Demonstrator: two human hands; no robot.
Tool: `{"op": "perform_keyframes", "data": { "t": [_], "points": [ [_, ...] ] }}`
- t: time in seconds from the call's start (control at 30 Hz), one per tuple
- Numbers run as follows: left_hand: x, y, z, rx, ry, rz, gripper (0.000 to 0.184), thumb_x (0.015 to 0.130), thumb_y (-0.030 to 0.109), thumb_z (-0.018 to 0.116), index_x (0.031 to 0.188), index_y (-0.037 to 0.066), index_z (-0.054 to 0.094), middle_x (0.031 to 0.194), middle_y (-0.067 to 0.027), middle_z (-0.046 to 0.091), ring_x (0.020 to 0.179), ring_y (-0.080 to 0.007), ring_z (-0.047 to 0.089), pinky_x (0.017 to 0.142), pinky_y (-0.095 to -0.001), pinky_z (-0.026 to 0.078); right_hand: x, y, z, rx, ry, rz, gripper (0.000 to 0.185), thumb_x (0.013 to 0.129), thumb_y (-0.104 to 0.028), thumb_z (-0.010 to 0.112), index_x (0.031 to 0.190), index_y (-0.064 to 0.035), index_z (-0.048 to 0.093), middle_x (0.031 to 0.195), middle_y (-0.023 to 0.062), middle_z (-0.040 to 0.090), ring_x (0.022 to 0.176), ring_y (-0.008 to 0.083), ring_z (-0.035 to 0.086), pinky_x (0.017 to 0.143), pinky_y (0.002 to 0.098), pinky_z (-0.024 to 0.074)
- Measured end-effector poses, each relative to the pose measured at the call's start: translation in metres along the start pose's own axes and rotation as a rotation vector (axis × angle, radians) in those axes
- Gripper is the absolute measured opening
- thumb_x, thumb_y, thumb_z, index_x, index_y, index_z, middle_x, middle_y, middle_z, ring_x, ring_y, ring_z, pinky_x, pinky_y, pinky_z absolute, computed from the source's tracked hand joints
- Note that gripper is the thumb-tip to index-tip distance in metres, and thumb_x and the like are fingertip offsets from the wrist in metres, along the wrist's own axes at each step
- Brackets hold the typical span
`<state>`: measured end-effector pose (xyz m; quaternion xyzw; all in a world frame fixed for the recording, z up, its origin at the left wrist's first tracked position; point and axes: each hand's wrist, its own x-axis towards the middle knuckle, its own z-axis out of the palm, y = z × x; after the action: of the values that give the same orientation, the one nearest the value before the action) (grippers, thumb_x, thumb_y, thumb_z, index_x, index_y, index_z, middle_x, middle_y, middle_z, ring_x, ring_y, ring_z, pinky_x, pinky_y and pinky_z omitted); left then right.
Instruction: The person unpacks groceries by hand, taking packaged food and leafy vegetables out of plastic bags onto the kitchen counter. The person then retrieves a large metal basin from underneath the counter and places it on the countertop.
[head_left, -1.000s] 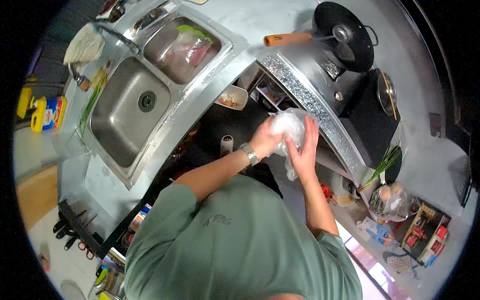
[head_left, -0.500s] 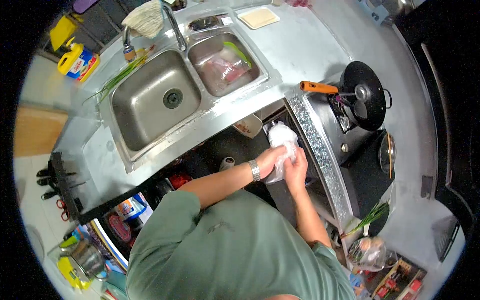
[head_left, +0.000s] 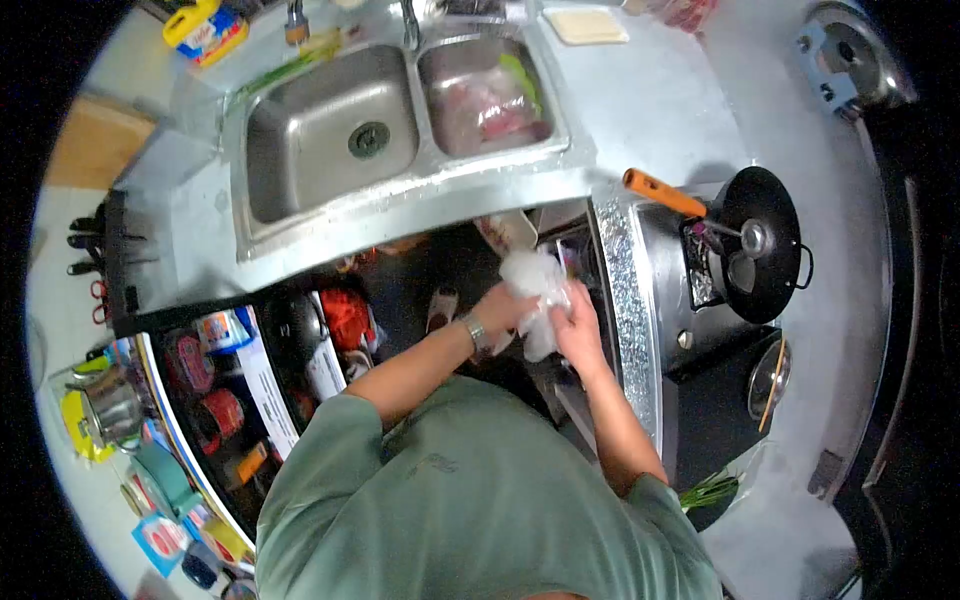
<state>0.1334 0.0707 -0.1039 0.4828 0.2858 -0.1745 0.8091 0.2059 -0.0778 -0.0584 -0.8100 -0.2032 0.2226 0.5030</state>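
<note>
A crumpled translucent plastic bag (head_left: 535, 270) is held between the left grip (head_left: 500, 309) and the right grip (head_left: 580, 330), both closed on it with fingers curled. Ahead and leftward of the hands, a double sink (head_left: 325, 120) is set into the bench (head_left: 655, 95); to their right, a wok (head_left: 748, 200) is seen.

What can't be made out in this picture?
Head view:
- Inside of the white plastic: hidden by its folds, left hand and right hand.
- Far part of white container: hidden under the counter edge.
- Top of yellow bottle: cut off by upper picture edge.
- Shirt emblem: blurred, too small.
</note>
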Motion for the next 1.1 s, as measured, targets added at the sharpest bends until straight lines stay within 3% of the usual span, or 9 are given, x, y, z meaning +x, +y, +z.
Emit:
{"op": "perform_keyframes", "data": {
  "t": [0.03,0.23,0.3,0.37,0.4,0.7,0.9,1.0,1.1],
  "points": [
    [-0.004,-0.002,0.003,-0.029,0.006,-0.029,0.046,0.084,0.017,0.065,0.126,0.006,0.049,0.119,-0.0074,0.057,0.105,-0.0188,0.056,0.087,-0.0367,0.048,-0.003,-0.005,0.003,-0.187,0.033,-0.214,0.046,0.08,0.001,0.056,0.125,-0.0043,0.052,0.133,0.0192,0.045,0.117,0.0304,0.049,0.098,0.0366,0.0398],
    [0.027,-0.052,-0.011,-0.507,0.031,-0.017,0.039,0.091,0.013,0.054,0.127,0.002,0.046,0.119,-0.0094,0.057,0.11,-0.0193,0.055,0.092,-0.0352,0.046,-0.009,0.011,0.024,-0.497,-0.303,-0.123,0.056,0.075,0.003,0.059,0.128,-0.0139,0.053,0.143,0.0194,0.033,0.129,0.0363,0.037,0.104,0.0383,0.0359],
    [0.04,-0.07,-0.026,-0.622,-0.019,-0.023,0.042,0.09,0.018,0.055,0.129,0.004,0.045,0.12,-0.0085,0.056,0.111,-0.0176,0.054,0.093,-0.0335,0.045,0.0,0.047,0.038,-0.533,-0.317,-0.098,0.055,0.073,0.005,0.059,0.124,-0.0158,0.057,0.138,0.0203,0.039,0.126,0.0367,0.042,0.103,0.0385,0.0375],
    [0.064,-0.105,-0.048,-0.344,-0.23,0.148,0.047,0.087,0.023,0.063,0.129,0.008,0.046,0.12,-0.0053,0.057,0.106,-0.0187,0.057,0.092,-0.0355,0.047,0.009,0.091,0.051,-0.363,-0.229,-0.016,0.051,0.073,0.007,0.058,0.119,-0.0145,0.062,0.133,0.0203,0.046,0.121,0.0352,0.047,0.101,0.0365,0.0391],
    [0.059,-0.098,-0.044,-0.571,0.053,-0.095,0.057,0.086,0.026,0.062,0.135,0.01,0.038,0.124,-0.0091,0.053,0.11,-0.0204,0.054,0.09,-0.033,0.046,0.019,0.105,0.057,-0.333,-0.185,0.012,0.051,0.071,0.008,0.056,0.116,-0.014,0.063,0.129,0.0207,0.049,0.118,0.035,0.05,0.099,0.0367,0.0402],
    [0.01,-0.291,-0.145,0.202,0.767,0.088,0.05,0.089,0.019,0.056,0.134,0.006,0.042,0.126,-0.0202,0.052,0.115,-0.0309,0.052,0.095,-0.0373,0.042,0.177,0.318,0.123,-0.407,-0.353,-0.066,0.053,0.077,0.006,0.059,0.126,-0.0124,0.054,0.122,0.0179,0.053,0.118,0.0293,0.048,0.1,0.0333,0.0375],
    [-0.072,-0.325,-0.176,0.352,0.897,-0.133,0.049,0.089,0.02,0.054,0.133,0.002,0.042,0.131,-0.0185,0.05,0.12,-0.0311,0.048,0.101,-0.0382,0.038,0.273,0.422,0.17,-1.002,-0.515,-0.211,0.04,0.082,-0.006,0.058,0.121,-0.0105,0.055,0.117,0.0185,0.055,0.111,0.033,0.051,0.096,0.037,0.0397],
    [-0.087,-0.351,-0.178,-0.299,0.985,-0.014,0.049,0.089,0.02,0.054,0.133,0.002,0.042,0.131,-0.0172,0.05,0.121,-0.0288,0.048,0.1,-0.0384,0.038,0.291,0.457,0.185,-1.156,-0.508,-0.157,0.036,0.082,-0.009,0.058,0.117,-0.01,0.057,0.113,0.0182,0.056,0.108,0.0336,0.053,0.093,0.0381,0.0408],
    [-0.092,-0.374,-0.183,0.148,0.914,-0.169,0.048,0.09,0.02,0.055,0.132,0.002,0.043,0.129,-0.017,0.051,0.118,-0.0277,0.05,0.1,-0.0383,0.039,0.299,0.478,0.196,-1.253,-0.498,-0.114,0.032,0.082,-0.011,0.057,0.114,-0.0094,0.058,0.11,0.0179,0.057,0.104,0.0341,0.054,0.091,0.0392,0.0418]
  ]
}}
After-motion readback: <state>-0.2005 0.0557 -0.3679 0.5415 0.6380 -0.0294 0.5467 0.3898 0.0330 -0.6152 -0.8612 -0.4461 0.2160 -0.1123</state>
